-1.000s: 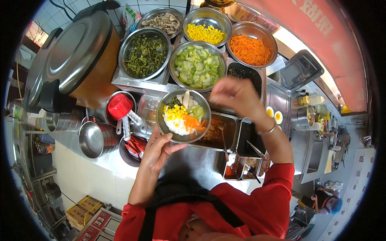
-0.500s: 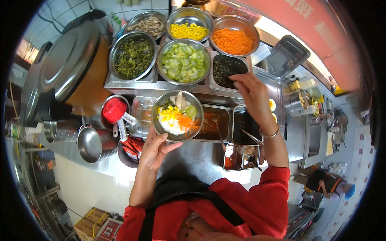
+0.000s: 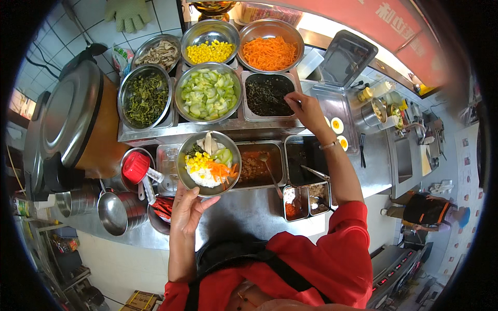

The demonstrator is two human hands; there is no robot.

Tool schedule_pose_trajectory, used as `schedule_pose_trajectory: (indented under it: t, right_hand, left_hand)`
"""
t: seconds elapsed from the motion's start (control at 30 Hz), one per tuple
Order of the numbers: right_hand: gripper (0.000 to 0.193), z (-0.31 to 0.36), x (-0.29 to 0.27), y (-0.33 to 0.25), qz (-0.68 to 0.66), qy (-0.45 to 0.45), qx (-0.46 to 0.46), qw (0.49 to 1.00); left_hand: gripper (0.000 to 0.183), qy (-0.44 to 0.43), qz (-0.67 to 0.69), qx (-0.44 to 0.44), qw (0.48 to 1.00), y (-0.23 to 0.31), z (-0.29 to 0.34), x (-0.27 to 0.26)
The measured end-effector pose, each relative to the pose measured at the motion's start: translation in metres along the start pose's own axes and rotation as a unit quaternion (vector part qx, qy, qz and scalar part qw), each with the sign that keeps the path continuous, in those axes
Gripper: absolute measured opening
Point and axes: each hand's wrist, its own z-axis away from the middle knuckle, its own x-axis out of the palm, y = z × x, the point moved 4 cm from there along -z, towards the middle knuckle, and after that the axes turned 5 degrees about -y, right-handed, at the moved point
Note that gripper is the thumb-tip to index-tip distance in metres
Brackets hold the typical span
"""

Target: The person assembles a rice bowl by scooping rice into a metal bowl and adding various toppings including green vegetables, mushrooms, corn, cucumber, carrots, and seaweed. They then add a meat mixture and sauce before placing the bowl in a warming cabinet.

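Note:
My left hand [image 3: 185, 212] is closed on the lower rim of a metal bowl [image 3: 234, 179]. In that bowl lie white rice [image 3: 204, 178], corn kernels, shredded carrot, pale green slices, dark greens and some pale strips. My right hand [image 3: 307, 111] reaches over the right edge of a square steel pan of dark chopped shreds [image 3: 267, 96], its thumb and fingertips pinched together; what is between them is too small to make out. Left of that pan stands a bowl of pale green slices [image 3: 208, 93].
Bowls of carrot [image 3: 270, 54], corn [image 3: 210, 52], mushrooms [image 3: 157, 54] and leafy greens [image 3: 147, 98] surround these. A sauce pan with a spoon [image 3: 257, 171] sits below. Halved eggs [image 3: 337, 125] lie right, a large cooker [image 3: 72, 109] left. Another person [image 3: 425, 210] stands far right.
The whole view has shifted, so the counter lies further left. My right hand's fingers have drawn together at the pan of dark shreds. My left hand still holds the bowl.

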Motion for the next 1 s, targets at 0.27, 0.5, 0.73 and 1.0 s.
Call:
schedule_pose_trajectory:
  t: [0.27, 0.5, 0.73, 1.0]
  right_hand:
    - [0.015, -0.004, -0.010, -0.008, -0.158, 0.055, 0.061, 0.984]
    - [0.020, 0.009, 0.032, 0.009, -0.273, 0.020, 0.140, 0.952]
    - [0.025, 0.024, 0.027, 0.055, -0.481, 0.126, 0.230, 0.836]
    - [0.026, 0.039, 0.008, 0.064, -0.472, 0.148, 0.204, 0.845]
  left_hand:
    - [0.059, 0.008, -0.007, -0.008, 1.000, -0.003, -0.010, 0.004]
    - [0.058, -0.003, -0.004, -0.021, 1.000, -0.005, -0.016, 0.014]
    - [0.060, -0.013, -0.030, -0.023, 0.999, -0.009, -0.030, 0.024]
    - [0.061, -0.016, -0.037, -0.044, 0.998, -0.008, -0.043, 0.039]
